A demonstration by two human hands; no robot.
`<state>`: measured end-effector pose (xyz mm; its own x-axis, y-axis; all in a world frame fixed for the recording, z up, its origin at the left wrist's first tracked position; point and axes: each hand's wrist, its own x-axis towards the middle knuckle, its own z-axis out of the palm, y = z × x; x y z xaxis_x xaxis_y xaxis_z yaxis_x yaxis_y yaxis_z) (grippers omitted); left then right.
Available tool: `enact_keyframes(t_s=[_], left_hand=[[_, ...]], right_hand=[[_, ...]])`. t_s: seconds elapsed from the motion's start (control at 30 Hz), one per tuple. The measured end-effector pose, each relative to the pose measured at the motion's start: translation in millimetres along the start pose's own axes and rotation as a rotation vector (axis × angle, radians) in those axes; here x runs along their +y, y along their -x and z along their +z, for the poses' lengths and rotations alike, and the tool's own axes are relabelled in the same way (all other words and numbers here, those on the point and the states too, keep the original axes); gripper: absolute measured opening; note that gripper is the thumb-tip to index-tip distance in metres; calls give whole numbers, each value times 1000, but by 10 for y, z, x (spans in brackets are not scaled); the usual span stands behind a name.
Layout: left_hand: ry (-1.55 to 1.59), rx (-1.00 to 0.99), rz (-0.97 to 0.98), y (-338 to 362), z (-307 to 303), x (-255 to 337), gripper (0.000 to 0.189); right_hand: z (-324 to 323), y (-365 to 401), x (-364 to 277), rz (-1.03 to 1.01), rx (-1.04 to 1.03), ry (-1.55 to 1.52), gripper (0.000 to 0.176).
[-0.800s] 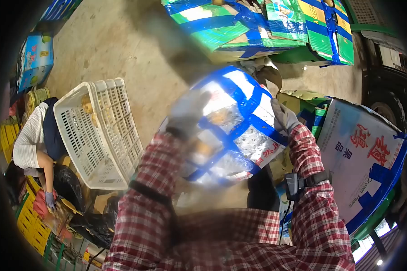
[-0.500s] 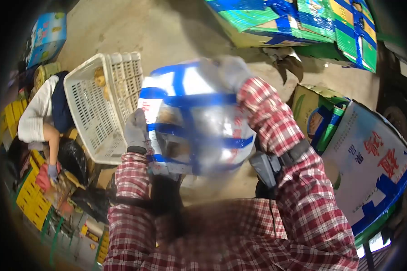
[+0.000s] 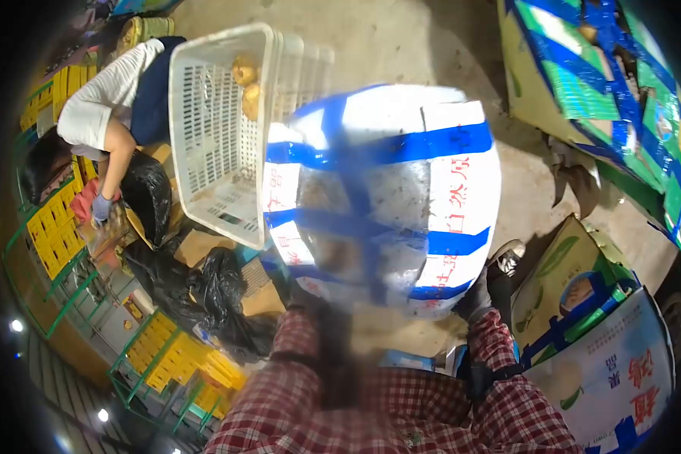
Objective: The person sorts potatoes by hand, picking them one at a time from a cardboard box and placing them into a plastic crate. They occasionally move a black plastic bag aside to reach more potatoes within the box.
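A bulging white carton (image 3: 461,197) wrapped in blue tape, with red Chinese characters on its sides, is raised in front of my body. Clear wrap shows in its middle, and what lies behind it is blurred. My right hand (image 3: 474,297), in a grey glove, grips the carton's lower right edge. At the lower left edge, my left hand (image 3: 281,283) supports it, with most of the fingers hidden by the carton. Just left of the carton is a white plastic crate (image 3: 193,163) with a few brown round items (image 3: 245,69) inside, tipped toward me.
At left, a person in a white top (image 3: 91,113) bends down, a gloved hand (image 3: 101,207) on reddish cloth. Black plastic bags (image 3: 223,291) and yellow crates (image 3: 166,352) lie below. Large taped cartons stand at right: a green one (image 3: 583,83) and a white one (image 3: 598,371).
The carton has turned and now sits further right in view. My right hand has moved from its far top edge to the lower right edge. The view has shifted toward the left.
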<state>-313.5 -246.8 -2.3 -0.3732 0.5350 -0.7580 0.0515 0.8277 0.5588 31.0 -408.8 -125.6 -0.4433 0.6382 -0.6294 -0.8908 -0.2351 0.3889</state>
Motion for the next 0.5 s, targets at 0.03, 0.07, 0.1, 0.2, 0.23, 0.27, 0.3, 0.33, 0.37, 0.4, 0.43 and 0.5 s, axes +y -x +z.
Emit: enact_keyframes(t_s=[0.03,0.07,0.1,0.2,0.23,0.27,0.3,0.33,0.37,0.4,0.43,0.5], left_hand=[[7,-3,-21,-32,59,23,44],[18,-6,-37,-71,117,36,44],[23,-8,-50,-109,145,43,44],[47,-14,-92,-181,197,102,44],[64,-11,-101,-218,200,138,44],[77,-9,-105,-257,200,173,44],[89,-11,-104,-296,213,204,44],[100,-16,-106,-327,229,255,44],[114,-23,-104,-387,220,296,44],[119,-30,-110,-430,240,322,44],[122,-37,-117,-459,283,341,45],[138,-59,-107,-594,322,423,45]], right_hand=[[47,-55,100,-30,11,-31,69],[85,-133,178,-80,57,-29,69],[124,-208,243,-131,178,16,69],[251,-392,373,-204,422,126,67],[294,-446,386,-214,466,156,67],[366,-510,376,-223,492,185,67],[405,-553,336,-233,508,217,66],[456,-614,273,-241,513,238,66],[483,-649,199,-251,523,256,65],[514,-690,125,-262,542,290,65],[550,-747,26,-275,545,313,65],[630,-875,-268,-300,550,386,64]])
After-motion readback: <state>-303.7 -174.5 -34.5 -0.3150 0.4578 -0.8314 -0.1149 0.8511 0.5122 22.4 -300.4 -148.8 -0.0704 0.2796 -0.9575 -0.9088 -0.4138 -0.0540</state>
